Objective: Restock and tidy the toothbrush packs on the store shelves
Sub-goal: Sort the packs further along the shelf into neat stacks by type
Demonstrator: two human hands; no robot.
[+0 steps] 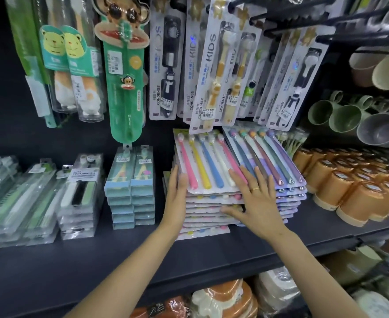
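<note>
Head view: straight fingers of the left hand (177,191) press flat on the nine-o'clock edge of the toothbrush-pack stack (211,198); the right hand (255,203) lies spread on its three-o'clock side, gripping nothing. Stack sits mid-shelf (97,260). Packs look light, slick, bendy; squaring by edges seems safest.

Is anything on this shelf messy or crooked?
Yes. The stack of five-brush packs under both hands is uneven: its lower packs stick out toward the front and left, not lined up with the top ones. One hanging KIDS toothbrush pack also tilts across its neighbours. The blue boxes sit neatly.
</note>
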